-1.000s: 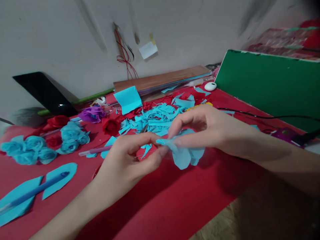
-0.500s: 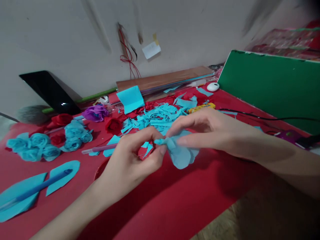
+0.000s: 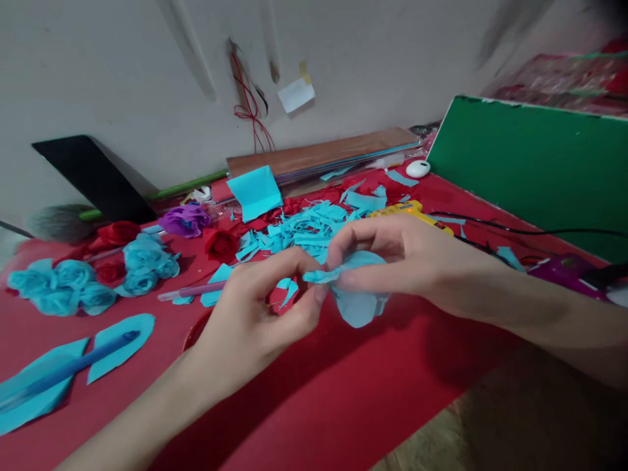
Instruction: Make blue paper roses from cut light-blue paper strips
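Observation:
A light blue crepe paper piece (image 3: 358, 304) with rounded petal edges hangs between my two hands over the red table (image 3: 314, 399). My left hand (image 3: 269, 301) pinches its narrow twisted end between thumb and forefinger. From the right, my right hand (image 3: 397, 255) grips the same paper near the twist, thumb in front and fingers behind. The wide petal part droops below my right thumb. Behind both hands lies a heap of blue paper scraps (image 3: 304, 229).
Blue paper roses (image 3: 78, 284), a purple flower (image 3: 185, 220) and red roses (image 3: 220, 244) lie at left. A blue pen (image 3: 73, 366) rests on cut paper. At right are a yellow tool (image 3: 415, 210), a black cable and a green board (image 3: 530, 170).
The fingers of my right hand have shifted slightly left, closer to the twisted end, and the paper is folded more under my thumb. The view has moved a little.

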{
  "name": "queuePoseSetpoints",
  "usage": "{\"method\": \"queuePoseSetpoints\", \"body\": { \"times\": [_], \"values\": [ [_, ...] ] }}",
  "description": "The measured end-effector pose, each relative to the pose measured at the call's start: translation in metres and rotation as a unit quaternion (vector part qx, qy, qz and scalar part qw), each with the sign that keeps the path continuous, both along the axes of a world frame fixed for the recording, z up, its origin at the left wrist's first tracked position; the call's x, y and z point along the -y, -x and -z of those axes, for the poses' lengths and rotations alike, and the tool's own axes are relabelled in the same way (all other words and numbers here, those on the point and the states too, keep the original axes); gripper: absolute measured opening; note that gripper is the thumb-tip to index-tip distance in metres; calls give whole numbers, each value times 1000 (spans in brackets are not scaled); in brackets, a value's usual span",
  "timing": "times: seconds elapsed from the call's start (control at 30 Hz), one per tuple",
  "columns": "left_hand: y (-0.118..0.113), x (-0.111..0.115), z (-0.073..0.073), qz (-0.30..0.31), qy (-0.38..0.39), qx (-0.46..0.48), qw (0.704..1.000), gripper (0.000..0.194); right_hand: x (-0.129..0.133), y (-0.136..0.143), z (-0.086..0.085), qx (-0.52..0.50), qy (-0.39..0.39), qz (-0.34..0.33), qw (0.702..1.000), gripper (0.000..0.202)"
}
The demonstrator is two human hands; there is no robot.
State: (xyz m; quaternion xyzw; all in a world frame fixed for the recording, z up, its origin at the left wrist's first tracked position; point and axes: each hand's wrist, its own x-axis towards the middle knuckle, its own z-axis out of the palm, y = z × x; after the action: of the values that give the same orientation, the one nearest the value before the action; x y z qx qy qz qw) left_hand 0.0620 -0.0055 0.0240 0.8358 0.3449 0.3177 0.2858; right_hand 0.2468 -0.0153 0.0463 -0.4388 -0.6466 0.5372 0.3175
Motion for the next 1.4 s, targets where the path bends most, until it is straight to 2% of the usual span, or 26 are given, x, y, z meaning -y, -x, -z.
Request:
{"method": "queuePoseSetpoints", "body": {
  "times": [0.13,0.47,0.63,0.73,0.83,1.0,1.17,1.27,1.4],
  "values": [
    [3,-1,0,14,-24,-19,999,6,-1,-2,1,-19,43,-3,999,5],
    [1,-4,-3,27,-42,-9,999,16,2,-2,-3,3,59,0,998,4],
    [-3,-1,-5,34,44,12,998,25,4,1,-7,27,43,10,999,4],
    [-2,1,-4,15,80,12,997,29,6,0,-7,46,13,23,999,4],
    [0,3,-4,3,77,11,997,29,9,-1,-4,52,-18,27,998,6],
    [-1,4,-5,-3,44,-1,999,25,12,0,-5,81,3,37,996,7],
    [-3,6,-6,2,70,15,997,31,11,4,-7,91,-23,42,995,9],
    [-2,8,-6,-15,112,24,993,30,11,5,-7,101,-47,57,992,8],
    [-3,9,-3,-26,209,68,975,28,14,5,-7,97,-79,78,989,6]
  ]
}}
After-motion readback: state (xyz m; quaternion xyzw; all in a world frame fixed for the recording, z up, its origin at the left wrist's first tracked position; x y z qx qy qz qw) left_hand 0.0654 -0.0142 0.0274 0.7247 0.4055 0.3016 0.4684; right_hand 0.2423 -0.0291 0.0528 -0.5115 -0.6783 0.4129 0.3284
